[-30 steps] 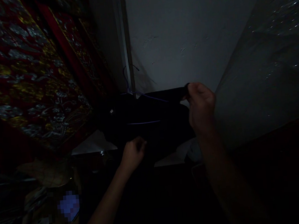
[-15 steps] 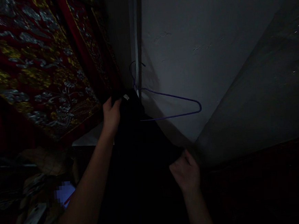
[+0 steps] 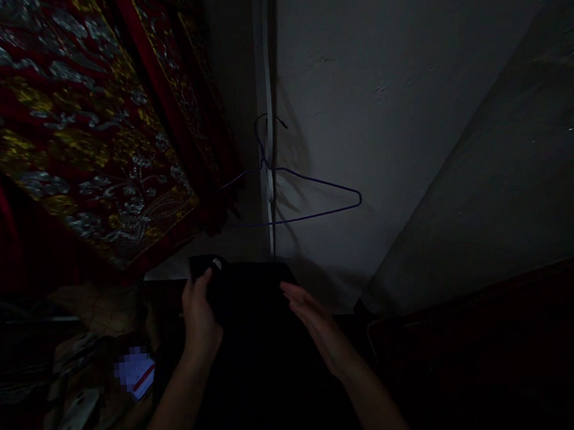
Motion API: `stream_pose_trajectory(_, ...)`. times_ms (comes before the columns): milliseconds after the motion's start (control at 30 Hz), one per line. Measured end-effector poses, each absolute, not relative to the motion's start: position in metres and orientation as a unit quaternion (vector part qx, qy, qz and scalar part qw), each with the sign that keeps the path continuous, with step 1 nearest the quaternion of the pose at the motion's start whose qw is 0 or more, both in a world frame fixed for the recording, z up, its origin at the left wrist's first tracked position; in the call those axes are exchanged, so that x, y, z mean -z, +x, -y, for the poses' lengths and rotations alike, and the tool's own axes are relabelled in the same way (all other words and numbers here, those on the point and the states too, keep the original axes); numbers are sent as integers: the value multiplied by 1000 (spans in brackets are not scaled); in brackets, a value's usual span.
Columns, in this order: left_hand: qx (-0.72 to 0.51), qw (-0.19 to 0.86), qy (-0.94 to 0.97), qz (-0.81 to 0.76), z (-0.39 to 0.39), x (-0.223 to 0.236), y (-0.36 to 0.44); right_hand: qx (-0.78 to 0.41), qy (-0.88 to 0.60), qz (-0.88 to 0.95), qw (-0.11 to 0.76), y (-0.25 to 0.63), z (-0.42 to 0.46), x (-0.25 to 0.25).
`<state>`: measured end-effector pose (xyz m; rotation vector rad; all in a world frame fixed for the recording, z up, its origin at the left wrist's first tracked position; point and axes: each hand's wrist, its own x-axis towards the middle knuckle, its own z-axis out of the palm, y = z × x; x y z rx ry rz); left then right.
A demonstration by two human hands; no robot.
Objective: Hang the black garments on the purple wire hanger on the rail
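Your left hand [image 3: 201, 314] is closed on the upper left edge of the black garment [image 3: 257, 336]; your right hand [image 3: 318, 325] is open, fingers extended, at the garment's upper right, contact too dark to tell. The garment lies below the purple hanger [image 3: 319, 181], which hangs by the wall [image 3: 387, 101].

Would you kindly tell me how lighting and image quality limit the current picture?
In the head view, dim light hides any folds in the black cloth; soft shadows cross the grey wall; blocky pixels partly cover the bluish-white item.
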<state>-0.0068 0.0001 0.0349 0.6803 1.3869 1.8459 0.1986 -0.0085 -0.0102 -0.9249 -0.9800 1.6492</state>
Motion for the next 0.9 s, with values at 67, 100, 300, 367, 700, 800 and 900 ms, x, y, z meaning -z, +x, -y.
stream_pose_trajectory(67,-641,342,390,-566,21,-41,8,-696,-350,431,455,185,7,-7)
stream_pose_trajectory(100,-580,323,493,-562,30,-47,14,-711,-333,427,449,179,6,-17)
stream_pose_trajectory(300,-426,165,751,-477,43,-82,10,-743,-343,395,417,178,-3,-73)
stream_pose_trajectory(367,-417,238,748,-457,32,-77,0,-755,-356,413,365,186,-5,-87)
stream_pose_trajectory(700,-177,450,796,-364,13,-44,-14,-559,-269,714,325,229,-38,-155)
stream_pose_trajectory(800,-311,398,782,-365,12,-49,-11,-535,-246,738,329,217,-35,-150)
stream_pose_trajectory(900,-338,418,765,-355,5,-45,-11,-509,-230,772,304,207,-28,-133)
